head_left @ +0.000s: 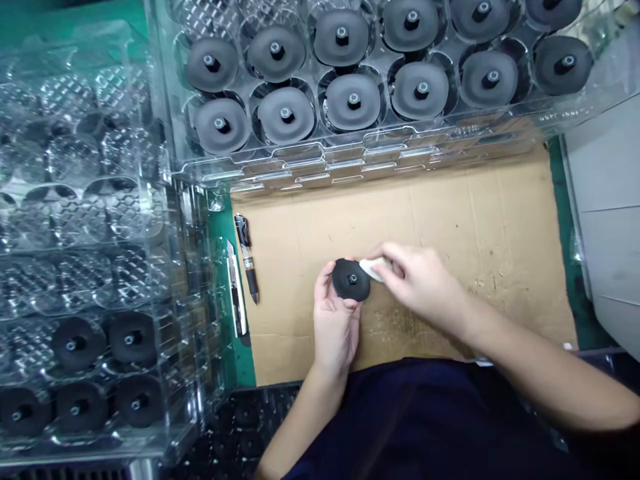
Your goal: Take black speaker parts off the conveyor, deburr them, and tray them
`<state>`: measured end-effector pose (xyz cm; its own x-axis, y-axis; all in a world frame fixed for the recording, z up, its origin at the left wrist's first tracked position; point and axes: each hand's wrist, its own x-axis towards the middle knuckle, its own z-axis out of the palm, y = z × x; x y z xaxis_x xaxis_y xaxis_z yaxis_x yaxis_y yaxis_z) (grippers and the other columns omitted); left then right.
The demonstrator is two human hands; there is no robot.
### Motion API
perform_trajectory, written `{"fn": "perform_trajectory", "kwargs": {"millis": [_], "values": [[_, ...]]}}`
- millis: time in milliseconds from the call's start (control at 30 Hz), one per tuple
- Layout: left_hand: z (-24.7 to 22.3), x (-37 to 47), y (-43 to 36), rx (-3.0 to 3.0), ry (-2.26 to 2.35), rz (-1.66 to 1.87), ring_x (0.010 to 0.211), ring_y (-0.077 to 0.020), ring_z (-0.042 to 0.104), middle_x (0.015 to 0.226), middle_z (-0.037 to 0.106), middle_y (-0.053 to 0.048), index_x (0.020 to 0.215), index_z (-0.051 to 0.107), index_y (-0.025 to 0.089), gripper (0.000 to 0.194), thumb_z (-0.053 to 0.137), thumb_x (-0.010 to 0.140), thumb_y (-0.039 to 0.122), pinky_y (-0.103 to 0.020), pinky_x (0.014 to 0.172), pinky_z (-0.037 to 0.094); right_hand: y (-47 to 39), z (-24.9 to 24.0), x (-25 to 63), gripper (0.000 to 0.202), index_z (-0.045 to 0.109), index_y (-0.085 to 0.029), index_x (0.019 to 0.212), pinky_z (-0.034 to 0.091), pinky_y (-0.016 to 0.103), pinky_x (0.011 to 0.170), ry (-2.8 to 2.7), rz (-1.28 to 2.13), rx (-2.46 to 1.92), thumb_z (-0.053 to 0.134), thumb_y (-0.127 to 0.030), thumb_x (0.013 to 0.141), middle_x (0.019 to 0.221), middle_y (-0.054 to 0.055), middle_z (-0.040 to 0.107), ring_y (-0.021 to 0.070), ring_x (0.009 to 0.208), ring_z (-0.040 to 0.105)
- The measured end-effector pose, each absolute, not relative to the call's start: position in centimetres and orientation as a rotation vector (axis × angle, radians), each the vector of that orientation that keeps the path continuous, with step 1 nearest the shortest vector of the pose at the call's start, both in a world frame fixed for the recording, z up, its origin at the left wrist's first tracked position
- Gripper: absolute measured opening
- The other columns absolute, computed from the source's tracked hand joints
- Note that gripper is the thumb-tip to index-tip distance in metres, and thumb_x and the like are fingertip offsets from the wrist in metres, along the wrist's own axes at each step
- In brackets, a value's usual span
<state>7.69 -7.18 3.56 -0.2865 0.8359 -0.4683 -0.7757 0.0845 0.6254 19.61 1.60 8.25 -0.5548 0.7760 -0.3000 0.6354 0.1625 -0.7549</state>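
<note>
My left hand [336, 320] grips a round black disc [345, 283] by its rim, over the cardboard sheet [450, 220]. A short post with a metallic-looking tip rises from the middle of the disc. Between the fingers of my right hand [413, 277] is a small white pad [371, 269], its end at the disc's upper right edge. Whether the pad presses on the disc or only lies close to it, I cannot tell. The material of the pad does not show.
A clear plastic tray [305, 157] full of similar black discs stands behind the cardboard. Another clear tray [115, 243], partly filled with discs, is on the left. A pen [247, 257] and a box cutter [235, 290] lie along the cardboard's left edge. Grey panels [607, 193] stand right.
</note>
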Motion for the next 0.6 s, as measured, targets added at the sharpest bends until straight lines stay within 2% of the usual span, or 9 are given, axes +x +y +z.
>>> {"fn": "perform_trajectory", "kwargs": {"millis": [67,167,267,333,400,467,533,600], "values": [[3.63,7.64,-7.09,0.069,0.979,1.546,0.119,-0.0230,0.053,0.128,0.055,-0.006,0.119,0.052,0.032,0.053,0.074,0.072,0.023,-0.033,0.099,0.045,1.54,8.42,19.77,0.016,0.062,-0.018,0.095,0.040,0.022,0.062,-2.284,1.363,-1.311,0.049,-0.020,0.088,0.077,0.000,0.063,0.0083,0.057,0.051],[3.65,7.53,-7.05,0.071,0.960,1.519,0.119,-0.0230,0.052,0.130,0.053,-0.006,0.120,0.051,0.032,0.054,0.074,0.072,0.024,-0.032,0.098,0.045,1.73,8.55,19.77,0.014,0.063,-0.022,0.094,0.036,0.019,0.052,-2.235,1.570,-1.286,0.051,-0.021,0.087,0.067,-0.004,0.060,0.0067,0.052,0.049],[3.63,7.44,-7.08,0.090,0.986,1.536,0.122,-0.0185,0.050,0.128,0.055,-0.006,0.119,0.052,0.030,0.053,0.074,0.072,0.021,-0.026,0.098,0.044,1.92,8.76,19.58,0.015,0.063,-0.019,0.095,0.035,0.020,0.053,-2.246,1.457,-1.410,0.050,-0.021,0.088,0.063,-0.004,0.057,0.0076,0.053,0.049],[3.65,7.42,-7.08,0.082,0.984,1.519,0.119,-0.0202,0.052,0.128,0.055,-0.005,0.119,0.052,0.032,0.052,0.074,0.072,0.023,-0.030,0.098,0.044,1.78,9.00,19.49,0.017,0.063,-0.017,0.096,0.036,0.021,0.057,-2.282,1.414,-1.354,0.048,-0.021,0.089,0.066,-0.002,0.057,0.0081,0.055,0.048],[3.67,7.42,-7.05,0.079,0.981,1.497,0.118,-0.0226,0.054,0.129,0.055,-0.004,0.118,0.051,0.034,0.053,0.075,0.072,0.027,-0.033,0.098,0.045,1.59,9.11,19.52,0.017,0.064,-0.019,0.094,0.036,0.020,0.056,-2.255,1.520,-1.280,0.048,-0.023,0.089,0.068,-0.002,0.058,0.0076,0.055,0.049],[3.69,7.43,-7.02,0.092,1.007,1.499,0.121,-0.0217,0.051,0.128,0.055,-0.005,0.118,0.052,0.033,0.054,0.076,0.070,0.027,-0.031,0.098,0.045,1.46,9.01,19.64,0.015,0.064,-0.021,0.093,0.035,0.019,0.053,-2.185,1.585,-1.352,0.050,-0.024,0.088,0.065,-0.004,0.058,0.0073,0.053,0.050],[3.72,7.42,-7.01,0.101,1.030,1.515,0.123,-0.0198,0.049,0.127,0.056,-0.005,0.117,0.053,0.031,0.053,0.077,0.069,0.024,-0.028,0.098,0.044,1.30,8.86,19.74,0.015,0.065,-0.021,0.093,0.035,0.020,0.052,-2.162,1.501,-1.442,0.051,-0.023,0.087,0.063,-0.003,0.058,0.0080,0.052,0.050],[3.77,7.36,-7.00,0.087,1.014,1.502,0.121,-0.0214,0.051,0.127,0.056,-0.004,0.116,0.053,0.032,0.050,0.075,0.072,0.023,-0.032,0.099,0.043,1.07,8.74,19.77,0.018,0.064,-0.019,0.096,0.036,0.021,0.054,-2.190,1.439,-1.393,0.048,-0.023,0.089,0.068,-0.001,0.061,0.0085,0.053,0.049]]}}
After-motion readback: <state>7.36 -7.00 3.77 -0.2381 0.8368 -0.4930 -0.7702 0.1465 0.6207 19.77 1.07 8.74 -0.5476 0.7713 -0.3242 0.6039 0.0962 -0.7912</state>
